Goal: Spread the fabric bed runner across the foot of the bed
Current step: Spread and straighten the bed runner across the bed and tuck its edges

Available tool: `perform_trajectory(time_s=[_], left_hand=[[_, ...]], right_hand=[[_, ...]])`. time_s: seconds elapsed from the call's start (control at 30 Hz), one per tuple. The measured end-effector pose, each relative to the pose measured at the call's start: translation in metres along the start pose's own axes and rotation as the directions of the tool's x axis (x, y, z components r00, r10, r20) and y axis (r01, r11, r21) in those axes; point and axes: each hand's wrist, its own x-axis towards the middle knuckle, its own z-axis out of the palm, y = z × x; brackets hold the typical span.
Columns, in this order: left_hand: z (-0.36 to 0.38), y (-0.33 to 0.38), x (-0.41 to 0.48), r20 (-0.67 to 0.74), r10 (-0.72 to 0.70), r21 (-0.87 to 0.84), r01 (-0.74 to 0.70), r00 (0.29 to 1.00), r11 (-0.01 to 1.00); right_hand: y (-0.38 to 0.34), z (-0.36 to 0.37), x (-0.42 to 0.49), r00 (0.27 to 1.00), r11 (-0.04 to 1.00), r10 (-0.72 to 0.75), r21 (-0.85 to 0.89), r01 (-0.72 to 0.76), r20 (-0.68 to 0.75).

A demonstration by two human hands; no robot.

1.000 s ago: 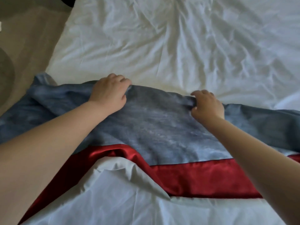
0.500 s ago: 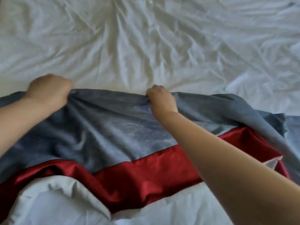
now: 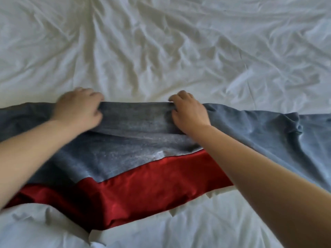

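Head view: I have both forearms stretched forward from the lower corners. Left hand (image 3: 78, 110), blurry, has its fingers curled over the far edge of the bed runner (image 3: 136, 158), gripping it. Right hand (image 3: 189, 113) pinches the same edge at centre frame. Runner lies across mid-frame on the bed (image 3: 161, 51): velvety grey-blue, glossy red band on the near side, bunched at right. Bed sheet white, creased.

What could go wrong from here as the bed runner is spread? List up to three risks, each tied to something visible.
The left hand and right hand grip the bed runner at its far edge close together, so pulling may tension only the middle and leave the bunched folds on the right.
The red band lies slanted, so it may finish crooked.
Dragging could deepen wrinkles in the white sheet.
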Motion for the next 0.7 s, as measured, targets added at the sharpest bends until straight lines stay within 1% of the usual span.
perform_trajectory(time_s=[0.07,0.13,0.2,0.27,0.37,0.47,0.53,0.63,0.7], left_hand=[[-0.010,0.052,0.013,-0.021,0.112,-0.056,-0.113,0.994,0.992],[-0.014,0.095,0.026,-0.020,0.170,-0.090,-0.171,0.985,0.981],[-0.012,0.127,0.039,0.012,0.194,-0.059,-0.193,0.981,0.979],[-0.006,0.143,0.047,0.054,0.160,0.017,-0.161,0.986,0.987],[0.003,0.142,0.050,0.095,0.065,0.041,-0.069,0.993,0.997],[0.006,0.130,0.047,0.102,0.073,0.049,-0.078,0.992,0.996],[0.007,0.119,0.047,0.094,0.079,0.053,-0.084,0.993,0.995],[0.010,0.106,0.049,0.044,0.040,0.105,-0.045,0.998,0.993],[0.012,0.106,0.048,0.044,0.006,0.106,-0.010,0.999,0.994]], right_hand=[[0.030,-0.009,-0.008,0.999,0.998,0.037,-0.042,-0.037,0.016],[0.051,-0.016,-0.015,0.996,0.995,0.052,-0.092,-0.046,0.066],[0.065,-0.020,-0.020,0.992,0.992,0.058,-0.122,-0.045,0.111],[0.071,-0.018,-0.021,0.988,0.990,0.065,-0.134,-0.046,0.139],[0.069,-0.011,-0.015,0.986,0.985,0.087,-0.158,-0.064,0.143],[0.061,-0.005,-0.008,0.989,0.982,0.070,-0.184,-0.046,0.129],[0.056,-0.002,-0.004,0.992,0.985,0.061,-0.168,-0.043,0.107],[0.048,0.004,0.000,0.992,0.991,0.036,-0.136,-0.019,0.121],[0.046,0.007,0.000,0.989,0.992,0.025,-0.124,-0.007,0.144]])
